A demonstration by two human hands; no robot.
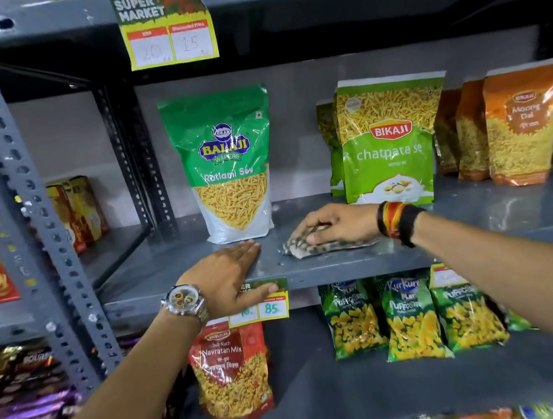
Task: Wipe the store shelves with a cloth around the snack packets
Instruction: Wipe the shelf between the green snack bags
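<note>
The cloth [298,246] lies bunched on the grey shelf [476,221], in the gap before the green packet [229,166] and the lighter green packet [386,141]. It looks soft, light and limp, best kept bunched under the palm. The right hand [339,224] has its grip closed over it, fingers curled, pressing down. The left hand [229,276] lies flat on the shelf's front edge, fingers straight, holding nothing. The upright packets look light and easy to topple; orange packets [527,125] crowd the right.

Single head-worn view, facing forward and down, close to shelf [343,263]
</note>
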